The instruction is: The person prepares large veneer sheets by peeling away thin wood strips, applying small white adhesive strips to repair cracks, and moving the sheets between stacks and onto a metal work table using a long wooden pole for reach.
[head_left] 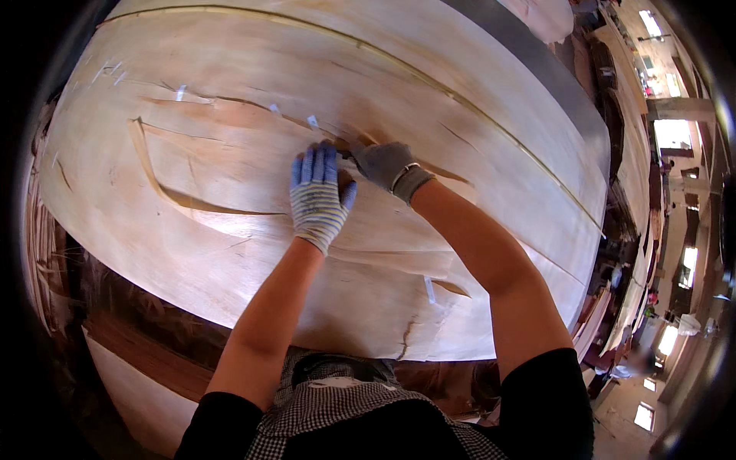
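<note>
A broad, pale sheet of wood veneer (253,165) lies before me, with a long crack running across its upper middle. My left hand (318,198), in a blue and white striped glove, rests flat on the sheet just below that crack, fingers stretched out. Beside its fingertips, my right hand (386,169) in a grey glove is closed at the crack. A small dark thing shows at its fingers, but its kind is hidden. Small white tape pieces (312,121) sit along the crack to the left.
A thin yellowish strip (452,94) crosses the sheet's far part. A curled brown veneer sliver (143,157) lies at left. Another tape piece (429,290) sits near a split close to me. A dark grey band (529,54) borders the far right. Stacked sheets (629,184) stand beyond.
</note>
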The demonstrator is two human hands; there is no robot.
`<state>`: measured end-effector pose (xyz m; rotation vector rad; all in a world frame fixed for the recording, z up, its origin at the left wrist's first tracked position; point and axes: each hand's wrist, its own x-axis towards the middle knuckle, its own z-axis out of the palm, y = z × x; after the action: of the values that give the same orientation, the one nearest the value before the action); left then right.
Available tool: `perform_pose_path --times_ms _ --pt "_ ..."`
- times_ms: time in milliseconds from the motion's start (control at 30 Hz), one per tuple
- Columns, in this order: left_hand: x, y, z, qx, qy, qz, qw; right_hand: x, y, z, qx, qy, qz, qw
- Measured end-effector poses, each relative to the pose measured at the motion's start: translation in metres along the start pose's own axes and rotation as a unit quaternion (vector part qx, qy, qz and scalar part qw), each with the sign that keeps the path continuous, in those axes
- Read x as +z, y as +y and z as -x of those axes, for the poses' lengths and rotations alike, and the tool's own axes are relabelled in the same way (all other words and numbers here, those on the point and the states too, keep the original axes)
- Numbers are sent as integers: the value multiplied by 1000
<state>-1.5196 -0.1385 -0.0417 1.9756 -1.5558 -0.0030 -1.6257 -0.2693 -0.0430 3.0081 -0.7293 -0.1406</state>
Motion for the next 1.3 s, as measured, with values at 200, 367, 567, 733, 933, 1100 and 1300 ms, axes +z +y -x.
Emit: perform_pose_path --times_ms 200,367,567,733,933,1100,1300 --pt "-5 1 3 11 -67 -89 994 -19 16 80 141 -22 -64 988" --pt "-6 8 3 14 -67 -94 993 -6 -14 219 305 -107 -83 943" --pt "2 11 -1 33 -46 -125 990 6 -45 300 391 -181 -34 902" --pt "2 5 6 24 -59 -130 990 -24 -1 284 358 72 -97 926" --pt "9 9 5 43 8 -96 994 -20 81 199 496 72 -530 684" --pt "8 -1 17 32 -8 -111 993 -82 3 210 453 223 -512 695" --pt "6 7 13 29 18 -73 997 -137 -120 276 114 29 -693 711"
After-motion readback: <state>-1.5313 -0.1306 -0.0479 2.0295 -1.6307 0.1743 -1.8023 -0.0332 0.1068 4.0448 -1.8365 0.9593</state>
